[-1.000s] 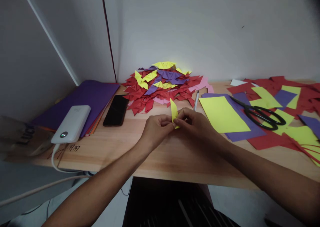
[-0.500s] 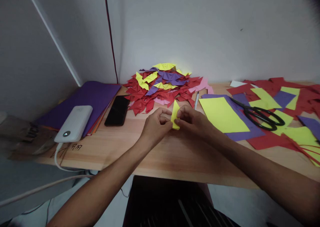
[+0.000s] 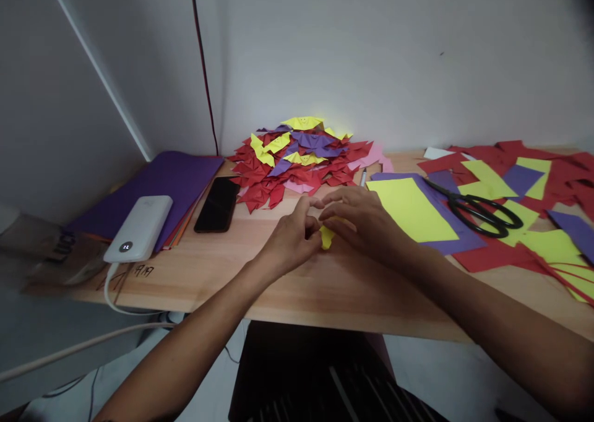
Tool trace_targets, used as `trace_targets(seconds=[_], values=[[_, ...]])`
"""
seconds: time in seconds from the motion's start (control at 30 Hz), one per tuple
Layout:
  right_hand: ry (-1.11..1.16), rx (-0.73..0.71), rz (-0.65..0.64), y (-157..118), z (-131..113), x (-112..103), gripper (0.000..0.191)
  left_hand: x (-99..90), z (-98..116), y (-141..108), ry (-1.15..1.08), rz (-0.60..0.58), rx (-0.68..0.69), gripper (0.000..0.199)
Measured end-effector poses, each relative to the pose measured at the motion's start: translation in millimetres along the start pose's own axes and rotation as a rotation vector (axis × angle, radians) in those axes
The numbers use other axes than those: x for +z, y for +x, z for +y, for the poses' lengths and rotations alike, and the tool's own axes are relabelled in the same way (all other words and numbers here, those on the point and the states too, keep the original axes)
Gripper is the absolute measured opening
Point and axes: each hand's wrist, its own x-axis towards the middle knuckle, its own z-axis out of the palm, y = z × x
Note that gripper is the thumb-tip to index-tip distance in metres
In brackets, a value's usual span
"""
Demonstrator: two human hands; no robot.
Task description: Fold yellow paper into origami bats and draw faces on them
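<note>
Paper, yellow and folded (image 3: 327, 239), shows only low between the hands, where half a second ago it stood upright, seemingly mid-crease. The left hand (image 3: 292, 235) curls half-closed, pinching its edge over the tabletop (image 3: 297, 298); the right hand (image 3: 361, 216) arches above, fingers loosely extended, any grip hidden from where I stand.

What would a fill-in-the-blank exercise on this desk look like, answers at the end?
1. The small piece of paper at the left hand and right hand is coloured ____.
2. The white power bank rests on a stack of sheets whose top sheet is ____.
3. Lying on papers at the right are black-handled ____.
4. Between that stack and the pile of folded paper figures lies a black ____.

Missing words: yellow; purple; scissors; phone.
</note>
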Motion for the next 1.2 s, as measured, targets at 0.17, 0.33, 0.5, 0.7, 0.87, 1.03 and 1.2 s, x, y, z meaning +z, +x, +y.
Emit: trace_targets(seconds=[0.17, 0.33, 0.5, 0.7, 0.87, 1.03, 1.2], values=[[0.032, 0.038, -0.131, 0.0, 3.2, 0.5, 0.02, -0.8, -4.9, 1.1, -0.117, -0.029, 0.017, 0.04], [0.122, 0.229, -0.084, -1.1, 2.1, -2.9, 0.02, -5.4, -5.5, 2.6, -0.427, 0.022, -0.068, 0.031], [0.086, 0.297, 0.028, -3.2, 1.8, -4.4, 0.02, -8.3, -4.8, 2.1, -0.698, 0.03, -0.162, 0.035], [0.032, 0.283, 0.075, -3.8, -3.9, -4.5, 0.021, -3.0, -8.0, 2.1, -0.674, 0.006, -0.263, 0.027], [0.055, 0.287, 0.092, -3.1, -5.6, -4.1, 0.021, -4.5, -2.9, 0.8, -0.635, 0.056, -0.26, 0.021], [0.114, 0.304, 0.084, -3.0, -5.7, -4.1, 0.022, -5.6, 1.1, 0.3, -0.599, 0.083, -0.258, 0.018], [0.169, 0.311, 0.071, -4.3, -3.8, -3.8, 0.022, -5.8, -1.0, 0.0, -0.606, 0.064, -0.214, 0.021]])
